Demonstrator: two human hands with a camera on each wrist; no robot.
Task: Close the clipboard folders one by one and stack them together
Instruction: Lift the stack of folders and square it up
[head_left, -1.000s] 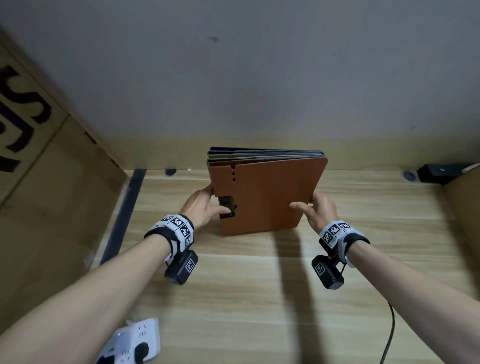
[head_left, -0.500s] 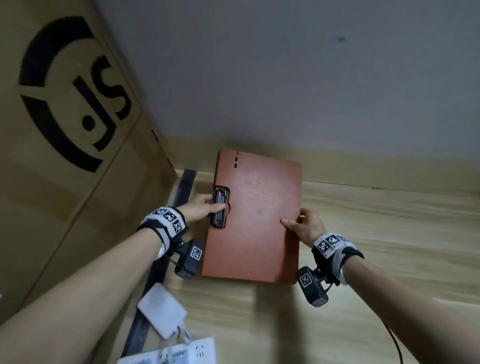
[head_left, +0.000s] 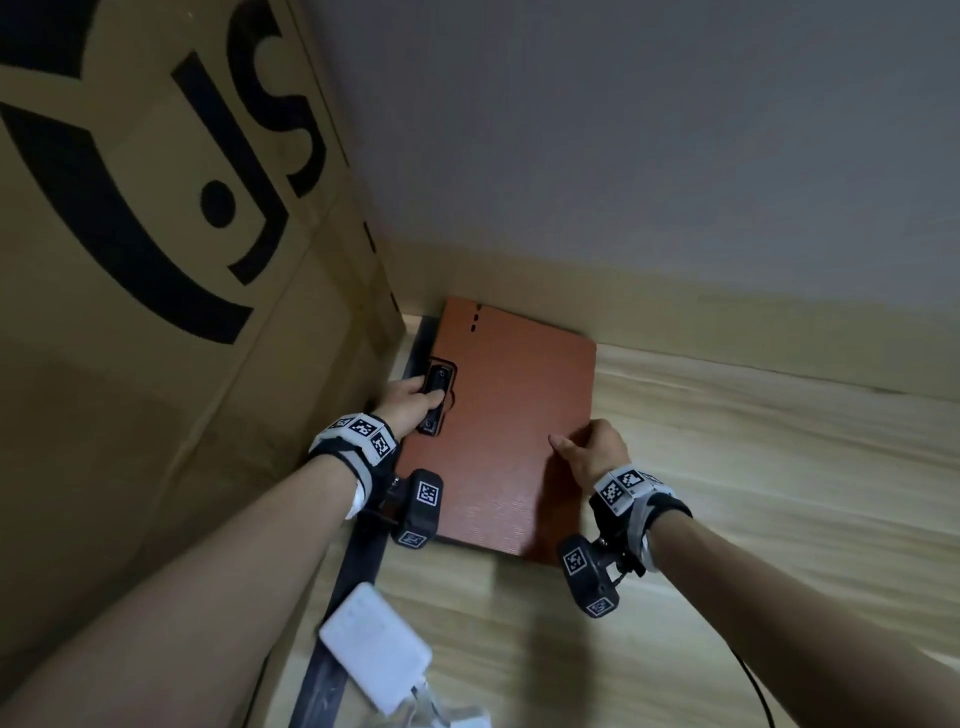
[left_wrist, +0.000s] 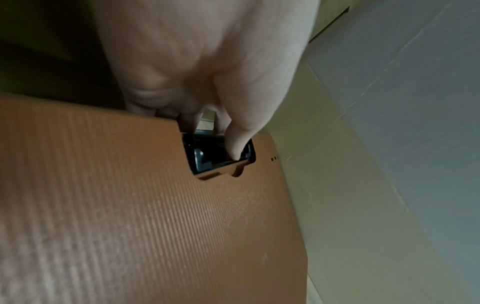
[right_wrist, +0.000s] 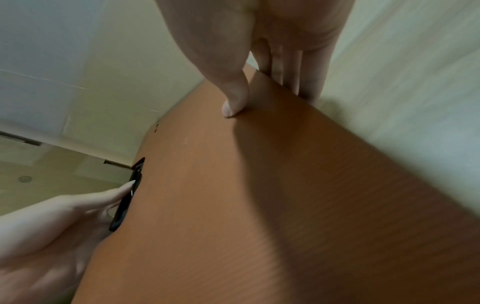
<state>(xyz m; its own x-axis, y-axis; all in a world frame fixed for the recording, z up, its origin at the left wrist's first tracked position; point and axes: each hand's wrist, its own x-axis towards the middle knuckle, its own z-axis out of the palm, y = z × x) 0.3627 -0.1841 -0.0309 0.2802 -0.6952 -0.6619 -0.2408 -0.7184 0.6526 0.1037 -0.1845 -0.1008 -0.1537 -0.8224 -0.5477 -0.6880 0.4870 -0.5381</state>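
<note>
A stack of closed clipboard folders (head_left: 511, 415), topped by a brown ribbed one, lies on the wooden table by the back left corner. My left hand (head_left: 410, 402) grips its left edge, thumb on the black clip (head_left: 435, 397) and fingers under the edge, as the left wrist view shows at the clip (left_wrist: 221, 153). My right hand (head_left: 589, 449) grips the right edge of the stack, thumb (right_wrist: 232, 102) pressed on the brown cover (right_wrist: 259, 195), fingers down the side. The lower folders are hidden under the top cover.
A large cardboard box (head_left: 156, 312) with black lettering stands close on the left. A grey wall (head_left: 623, 156) runs behind. A white power adapter (head_left: 374, 647) and power strip lie at the near left on a dark strip (head_left: 358, 561). Wooden table (head_left: 779, 493) extends right.
The stack went from standing upright on its edge in the middle of the table to lying flat toward the back left corner, both hands still holding its sides.
</note>
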